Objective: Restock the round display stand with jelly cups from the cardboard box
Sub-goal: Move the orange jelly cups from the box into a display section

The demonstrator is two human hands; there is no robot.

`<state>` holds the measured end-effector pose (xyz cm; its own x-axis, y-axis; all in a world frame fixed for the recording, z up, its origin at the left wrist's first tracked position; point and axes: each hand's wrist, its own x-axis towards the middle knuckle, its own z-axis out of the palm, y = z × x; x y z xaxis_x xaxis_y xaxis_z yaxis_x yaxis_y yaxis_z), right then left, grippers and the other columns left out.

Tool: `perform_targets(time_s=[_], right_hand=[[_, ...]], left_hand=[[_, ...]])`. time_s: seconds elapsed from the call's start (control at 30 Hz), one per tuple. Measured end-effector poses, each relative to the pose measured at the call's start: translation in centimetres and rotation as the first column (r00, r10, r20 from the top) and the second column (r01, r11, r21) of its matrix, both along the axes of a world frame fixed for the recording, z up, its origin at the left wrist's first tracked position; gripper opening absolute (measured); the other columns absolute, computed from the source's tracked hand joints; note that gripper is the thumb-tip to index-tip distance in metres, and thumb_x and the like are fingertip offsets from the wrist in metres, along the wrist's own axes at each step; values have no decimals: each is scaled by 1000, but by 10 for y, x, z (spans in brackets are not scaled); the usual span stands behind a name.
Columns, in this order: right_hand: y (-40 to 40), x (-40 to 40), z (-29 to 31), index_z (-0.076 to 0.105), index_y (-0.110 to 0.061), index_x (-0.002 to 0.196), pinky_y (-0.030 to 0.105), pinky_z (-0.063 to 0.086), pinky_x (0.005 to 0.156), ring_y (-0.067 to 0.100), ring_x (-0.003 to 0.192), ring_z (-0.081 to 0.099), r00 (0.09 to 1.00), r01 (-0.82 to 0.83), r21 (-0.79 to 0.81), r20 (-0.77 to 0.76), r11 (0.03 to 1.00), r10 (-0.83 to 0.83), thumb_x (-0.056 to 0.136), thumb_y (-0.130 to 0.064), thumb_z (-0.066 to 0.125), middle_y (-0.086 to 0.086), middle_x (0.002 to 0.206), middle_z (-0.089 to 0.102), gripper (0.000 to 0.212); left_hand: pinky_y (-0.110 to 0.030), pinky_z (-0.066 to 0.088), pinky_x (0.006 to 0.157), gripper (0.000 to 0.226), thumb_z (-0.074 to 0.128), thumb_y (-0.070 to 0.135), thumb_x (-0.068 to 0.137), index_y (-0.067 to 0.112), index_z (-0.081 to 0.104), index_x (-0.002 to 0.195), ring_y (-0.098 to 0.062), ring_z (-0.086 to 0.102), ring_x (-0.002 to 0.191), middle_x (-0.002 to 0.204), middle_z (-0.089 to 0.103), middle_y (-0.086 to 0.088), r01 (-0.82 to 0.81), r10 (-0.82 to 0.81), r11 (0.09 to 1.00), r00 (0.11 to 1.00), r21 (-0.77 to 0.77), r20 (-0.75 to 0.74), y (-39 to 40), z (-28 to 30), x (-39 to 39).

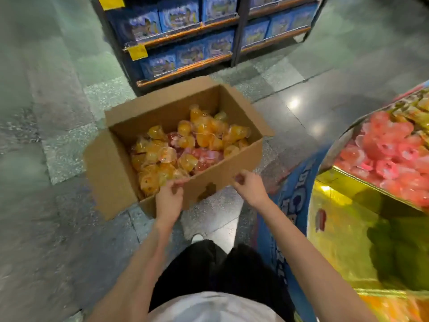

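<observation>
Both hands reach the cardboard box (pixel 216 168) on the floor, left hand (pixel 167 198) fingers curled at the near rim over the jelly cups (pixel 185 145), right hand (pixel 249 185) curled empty beside it — best scoop a full handful for the round display stand (pixel 348 205) at right

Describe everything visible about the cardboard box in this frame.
The cardboard box is plain brown corrugated card, sitting on the tiled floor, flaps folded outward, a cut-out handhold in its near wall. It is partly filled with orange and red jelly cups. The left hand and right hand are at its near rim.
</observation>
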<state>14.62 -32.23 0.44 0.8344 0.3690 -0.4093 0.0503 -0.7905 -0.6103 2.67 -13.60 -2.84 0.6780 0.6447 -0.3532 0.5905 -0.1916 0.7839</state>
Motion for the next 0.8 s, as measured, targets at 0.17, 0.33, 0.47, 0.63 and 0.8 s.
perform_targets(time_s=[0.17, 0.33, 0.47, 0.63, 0.8], right_hand=[[80, 1, -13, 63, -12, 104, 23, 39, 66, 23, 89, 64, 980, -191, -32, -57, 981, 189, 86, -10, 62, 8, 95, 69, 18], [144, 1, -42, 60, -6, 117, 32, 49, 83, 27, 97, 63, 928, -344, -31, -162, 939, 335, 84, -11, 67, 13, 101, 67, 34], [181, 5, -68, 46, -10, 135, 24, 41, 77, 26, 106, 59, 873, -441, -62, -262, 895, 412, 84, -19, 72, 10, 114, 62, 58], [220, 9, -107, 22, -17, 150, 40, 42, 104, 32, 127, 46, 821, -519, -128, -350, 845, 451, 78, -32, 77, 14, 137, 50, 92], [235, 11, -129, 18, -17, 152, 45, 30, 113, 31, 140, 30, 791, -579, -217, -381, 786, 478, 75, -47, 77, 9, 150, 37, 101]], left_hand=[[-32, 45, 78, 28, 51, 0, 91, 14, 65, 111, -19, 57, 94, 111, 58, 0, -317, 316, 948, 948, -18, -32, 56, -13, -34], [-40, 46, 99, 40, 51, 4, 92, 14, 59, 130, -30, 57, 112, 125, 60, -6, -413, 402, 907, 907, -79, -127, 78, -34, -51], [-35, 38, 109, 40, 53, 7, 93, 11, 57, 133, -22, 52, 124, 134, 58, -5, -496, 480, 858, 866, -132, -137, 84, -43, -47], [-32, 37, 110, 42, 51, 2, 93, 7, 54, 135, -17, 50, 126, 133, 56, -4, -654, 636, 722, 756, -226, -156, 93, -54, -41], [-19, 37, 98, 40, 54, 1, 91, 8, 60, 129, -15, 55, 118, 127, 62, -4, -754, 730, 634, 657, -172, -187, 92, -57, -27]])
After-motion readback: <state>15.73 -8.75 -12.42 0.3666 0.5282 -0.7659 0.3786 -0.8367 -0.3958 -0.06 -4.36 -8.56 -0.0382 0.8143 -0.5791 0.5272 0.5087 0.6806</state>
